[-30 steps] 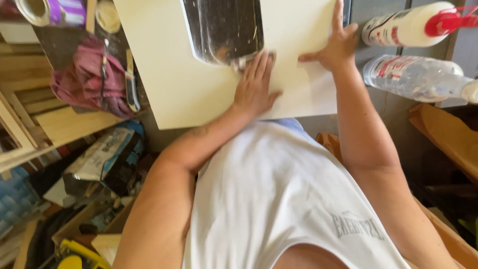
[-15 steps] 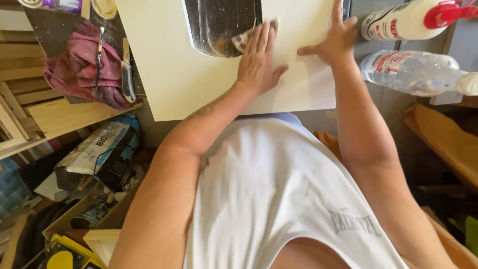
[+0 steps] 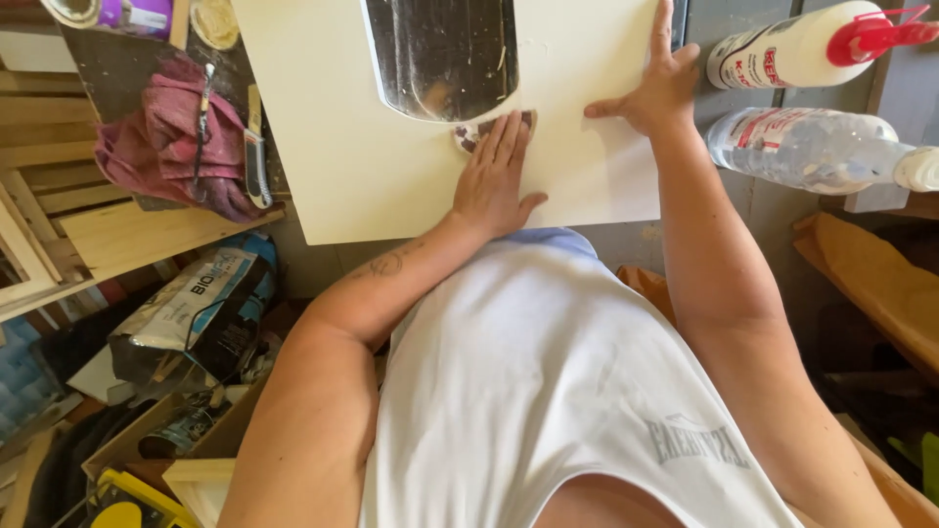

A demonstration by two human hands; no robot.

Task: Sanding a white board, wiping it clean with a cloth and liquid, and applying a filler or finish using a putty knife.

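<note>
Pressing sandpaper [image 3: 479,132] flat, left hand [image 3: 494,181] fingers together; right hand [image 3: 655,93] spread at 3 o'clock on the board [image 3: 333,147].

The left hand [image 3: 494,176] lies flat, palm down, fingers straight and close together, thumb angled out to its right. The right hand [image 3: 653,88] rests just beside it, fingers spread, thumb stretched toward the left hand. Both forearms are bare and extended forward.
</note>
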